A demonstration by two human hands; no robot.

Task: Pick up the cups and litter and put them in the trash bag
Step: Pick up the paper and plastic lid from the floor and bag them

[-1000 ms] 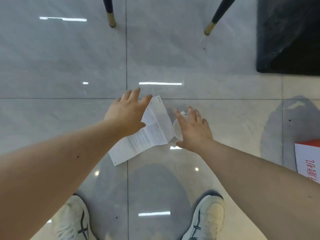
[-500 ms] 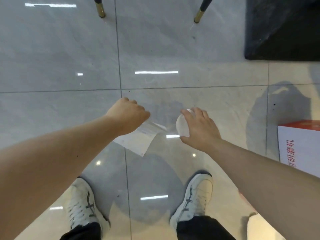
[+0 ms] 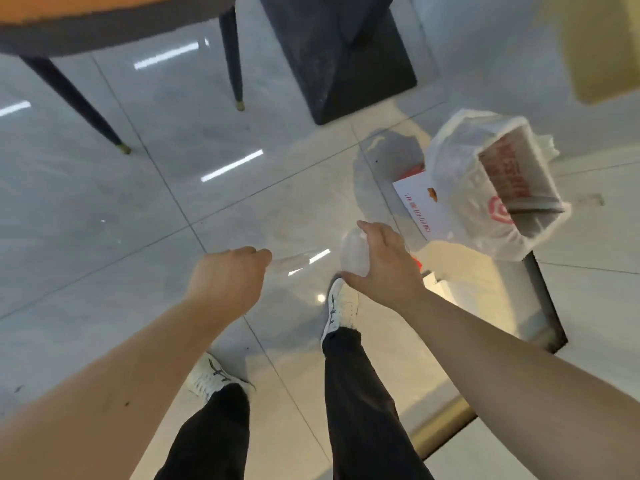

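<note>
1. Both loads have come off the floor since a second ago: I now stand upright, and the view has swung round to bring the trash bag (image 3: 460, 188) in at two o'clock.
2. My right hand (image 3: 379, 263) is wrapped around the clear cup (image 3: 353, 252), fingers over its top and thumb beneath; my left hand (image 3: 227, 280) is fisted on the paper (image 3: 294, 263), which trails toward three o'clock as a blur.
3. Risk one: the cup looks thin and slick, so squeezing hard could crush it, while gripping loosely could let it slide out.
4. Risk two: the sheet is pinched at one edge only, I judge; a fast swing could tear it free.
5. Risk three: the bag is draped over a printed box (image 3: 519, 174), its mouth limp. I cannot tell how wide it gapes, so a tossed item may bounce out.
6. Room: bare tile lies between my hands and the bag. A dark plinth (image 3: 346, 64) stands at twelve, chair legs (image 3: 232, 57) at eleven, and a dark-framed floor edge (image 3: 543, 299) runs beneath the bag at three, so I would step carefully there.
</note>
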